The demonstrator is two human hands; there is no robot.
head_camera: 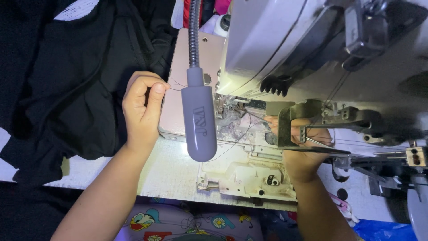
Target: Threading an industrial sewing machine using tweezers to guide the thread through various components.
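Threading looks partly done on the big off-white industrial sewing machine: fine dark thread already runs from the needle area out across the worn cream machine bed, while black fabric lies heaped to the left, not yet under the foot. The thread's long axis runs roughly left to right, one end pointing left past the grey gooseneck lamp head. The left hand pinches that end between thumb and forefinger; the right hand, well apart, reaches behind a metal guard, its grip hidden.
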